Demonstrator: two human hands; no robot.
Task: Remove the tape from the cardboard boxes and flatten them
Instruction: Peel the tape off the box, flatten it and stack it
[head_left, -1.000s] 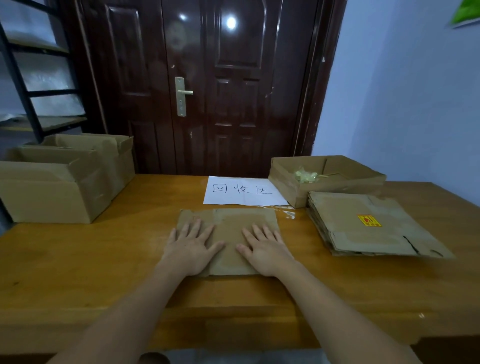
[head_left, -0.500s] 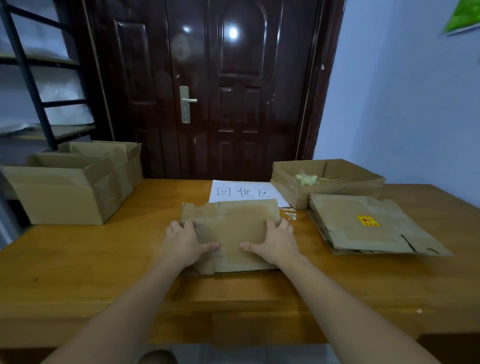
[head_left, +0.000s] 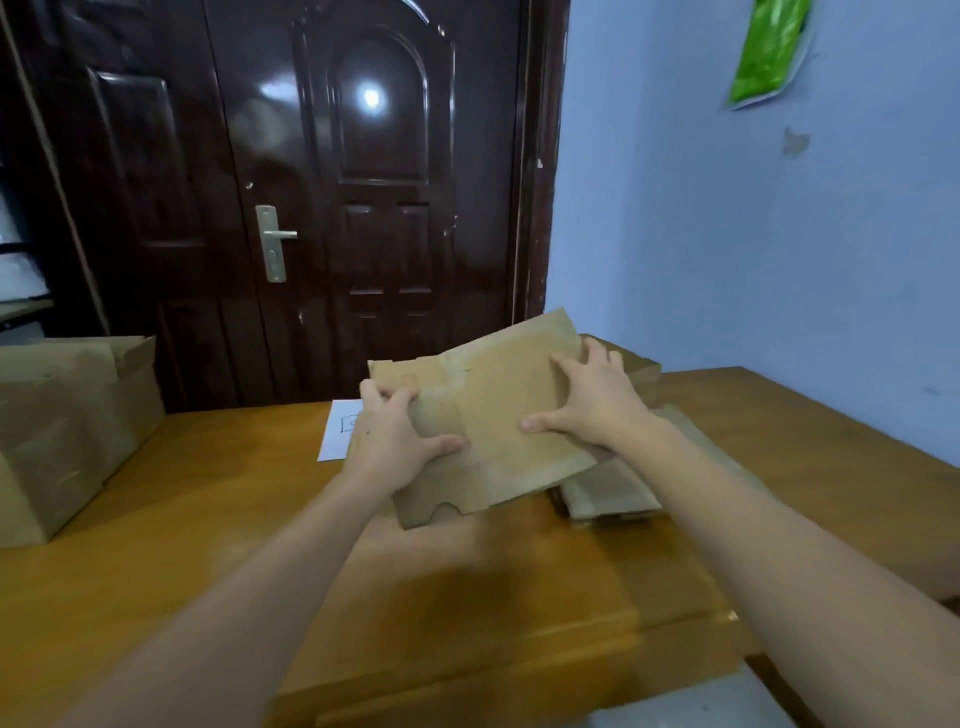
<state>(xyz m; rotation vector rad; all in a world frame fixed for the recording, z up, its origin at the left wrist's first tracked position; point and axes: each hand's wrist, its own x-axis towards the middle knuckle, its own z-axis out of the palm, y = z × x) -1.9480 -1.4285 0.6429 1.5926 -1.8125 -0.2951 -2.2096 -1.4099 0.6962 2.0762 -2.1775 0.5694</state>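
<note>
A flattened brown cardboard box (head_left: 498, 410) is lifted off the wooden table (head_left: 218, 499), tilted with its right end higher. My left hand (head_left: 397, 441) grips its left edge, thumb on top. My right hand (head_left: 592, 402) grips its right side, thumb on the face and fingers curled over the far edge. It hangs partly over the stack of flattened boxes (head_left: 613, 491) at the right, most of which it hides.
Assembled cardboard boxes (head_left: 67, 421) stand at the table's left edge. A white paper sign (head_left: 340, 431) lies behind the held box. A dark door (head_left: 322, 208) closes the back; a blue wall (head_left: 753, 234) runs along the right.
Both hands went from pressing the flattened box on the table to gripping its sides, then lifted it and carried it right over the stack. The view swung right.
</note>
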